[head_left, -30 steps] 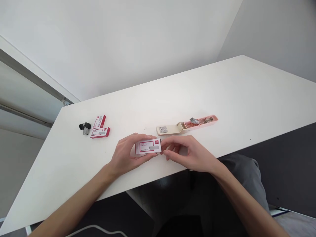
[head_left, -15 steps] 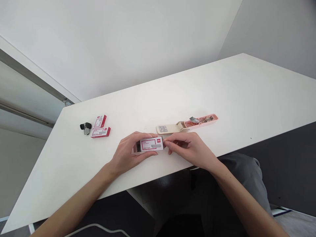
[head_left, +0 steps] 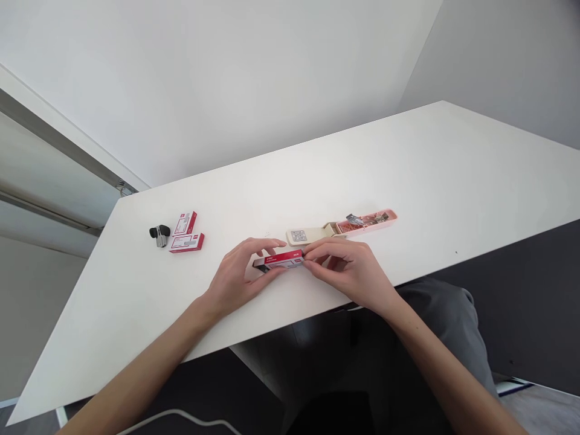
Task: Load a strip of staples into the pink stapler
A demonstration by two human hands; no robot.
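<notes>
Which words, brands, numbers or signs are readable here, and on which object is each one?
Held box, on its red side: "24/6", apparently; its other print is too small to read.
Farther left box and nearer left box: print too small and blurred to read.
Patterned patch on the cream flap: no readable text.

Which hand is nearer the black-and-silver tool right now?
Left: the left hand is to the right of the black-and-silver tool and lower in view; the right hand is much farther right.
</notes>
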